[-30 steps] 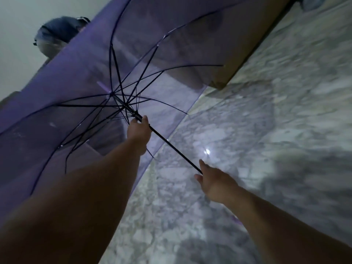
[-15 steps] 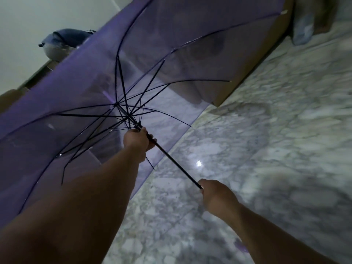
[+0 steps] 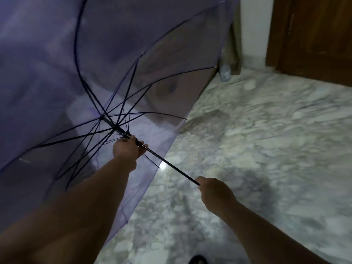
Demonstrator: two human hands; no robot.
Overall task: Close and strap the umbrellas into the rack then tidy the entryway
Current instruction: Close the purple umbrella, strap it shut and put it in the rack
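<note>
Gripping the black shaft (image 3: pixel 167 164) of an open purple umbrella (image 3: pixel 118 60), a person works over a marble floor (image 3: pixel 266 141) | left hand (image 3: pixel 127 151) curled round the shaft just below the ribs | right hand (image 3: pixel 215 191) clamped on its lower end, hands apart | wooden door (image 3: pixel 312 35) behind.

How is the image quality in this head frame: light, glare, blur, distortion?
Head view: dim and grainy; one bright glare spot on the marble floor; a dark shadow right of the right hand; soft blur throughout; wide-angle bending at the wooden door.
</note>
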